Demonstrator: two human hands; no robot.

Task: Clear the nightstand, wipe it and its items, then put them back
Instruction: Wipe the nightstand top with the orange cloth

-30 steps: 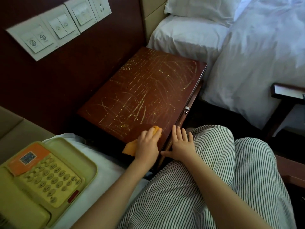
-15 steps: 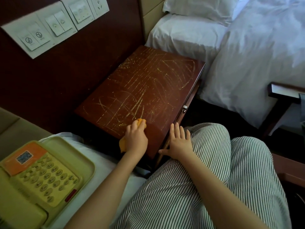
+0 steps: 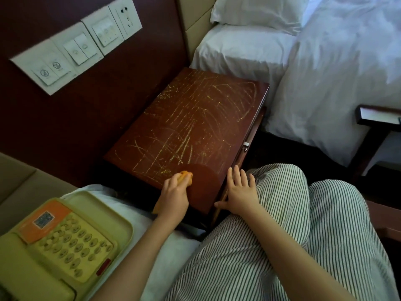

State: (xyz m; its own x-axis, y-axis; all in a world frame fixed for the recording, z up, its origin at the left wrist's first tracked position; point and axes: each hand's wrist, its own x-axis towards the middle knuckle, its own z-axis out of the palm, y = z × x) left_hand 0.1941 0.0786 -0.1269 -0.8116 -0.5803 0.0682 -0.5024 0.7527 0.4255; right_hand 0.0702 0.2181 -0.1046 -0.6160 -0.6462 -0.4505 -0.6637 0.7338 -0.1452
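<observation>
A cloth (image 3: 186, 177) is gripped in the left hand (image 3: 173, 196) at the nightstand's (image 3: 217, 118) near edge, with yellow marks (image 3: 184, 144) spread ahead toward the far edge. The right hand (image 3: 240, 192) is laid flat and open beside the near corner.

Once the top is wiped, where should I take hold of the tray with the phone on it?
Probably by its raised rim, both hands on opposite sides, coming from above: the tray lies flat on the white bedding, and the telephone sits in it, so a level two-sided lift seems safest.
</observation>
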